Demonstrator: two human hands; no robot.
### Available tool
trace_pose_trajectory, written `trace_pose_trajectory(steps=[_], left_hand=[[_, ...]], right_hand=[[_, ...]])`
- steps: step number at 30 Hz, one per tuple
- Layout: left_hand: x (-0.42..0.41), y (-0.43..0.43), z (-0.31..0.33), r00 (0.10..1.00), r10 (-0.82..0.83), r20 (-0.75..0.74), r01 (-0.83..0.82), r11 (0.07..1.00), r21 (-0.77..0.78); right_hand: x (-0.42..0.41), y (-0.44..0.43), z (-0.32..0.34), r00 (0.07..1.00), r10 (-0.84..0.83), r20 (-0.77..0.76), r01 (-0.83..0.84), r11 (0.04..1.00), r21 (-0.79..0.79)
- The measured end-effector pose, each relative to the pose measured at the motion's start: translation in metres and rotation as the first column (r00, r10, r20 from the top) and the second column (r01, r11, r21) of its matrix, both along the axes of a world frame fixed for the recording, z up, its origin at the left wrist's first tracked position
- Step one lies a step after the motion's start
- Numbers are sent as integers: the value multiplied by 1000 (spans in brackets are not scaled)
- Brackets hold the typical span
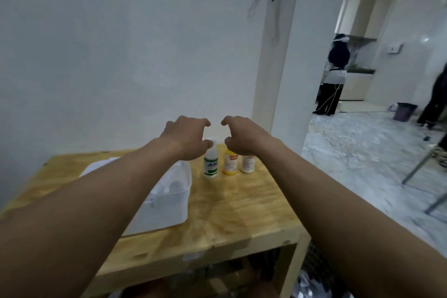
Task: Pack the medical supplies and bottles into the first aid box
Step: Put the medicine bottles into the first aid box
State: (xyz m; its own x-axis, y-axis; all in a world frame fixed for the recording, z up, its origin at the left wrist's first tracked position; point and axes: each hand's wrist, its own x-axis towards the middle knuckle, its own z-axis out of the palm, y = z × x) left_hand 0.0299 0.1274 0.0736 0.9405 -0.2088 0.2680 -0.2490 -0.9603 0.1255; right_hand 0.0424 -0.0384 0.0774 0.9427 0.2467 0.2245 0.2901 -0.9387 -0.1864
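Note:
Three bottles stand in a row near the far right of the wooden table point(242, 210): a white spray bottle with a green label point(211, 164), a yellow bottle point(229, 163) and a white bottle point(247, 164). The white first aid box point(167, 203) sits to their left, partly hidden by my left forearm. My left hand point(187, 136) hovers above the spray bottle with fingers curled and apart, holding nothing. Above the yellow and white bottles my right hand point(243, 136) is held the same way, empty.
A white wall stands just behind the table. To the right a doorway opens onto a marble floor with a person standing far off, a purple bin point(404, 111) and metal chair legs point(420, 167). Clutter lies on the shelf under the table.

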Motion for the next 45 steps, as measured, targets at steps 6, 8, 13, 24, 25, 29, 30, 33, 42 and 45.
trace_pose_trajectory(steps=[6, 8, 13, 24, 25, 29, 30, 33, 42, 45], left_hand=[[36, -22, -12, 997, 32, -66, -25, 994, 106], [43, -25, -15, 996, 38, -85, -27, 991, 128], [52, -26, -23, 997, 45, -57, -38, 992, 122], [29, -19, 1, 999, 32, 31, -32, 999, 9], [25, -17, 7, 999, 31, 40, -31, 1000, -3], [2, -7, 36, 995, 44, 90, -41, 999, -36], [-5, -4, 43, 994, 49, 100, -45, 998, -41], [-23, 8, 62, 990, 69, 124, -63, 997, -51], [-61, 52, 73, 979, 166, 119, -153, 981, -116], [-64, 64, 65, 975, 199, 94, -186, 973, -134]], right_hand=[[35, -10, -16, 997, -71, 2, 70, 976, -208], [43, -12, -22, 997, -80, 5, 79, 963, -257], [53, -15, -33, 997, -35, 68, 53, 959, -280], [36, -15, -15, 994, -5, 107, 24, 984, -178], [31, -14, -8, 996, -10, 94, 24, 988, -151], [7, -9, 26, 996, -10, 89, 14, 999, -39], [0, -7, 34, 995, -5, 97, 7, 1000, -19], [-19, 1, 57, 991, 12, 133, -14, 1000, 17], [-53, 34, 87, 987, 69, 143, -84, 992, 98], [-57, 46, 88, 985, 98, 139, -113, 988, 105]])
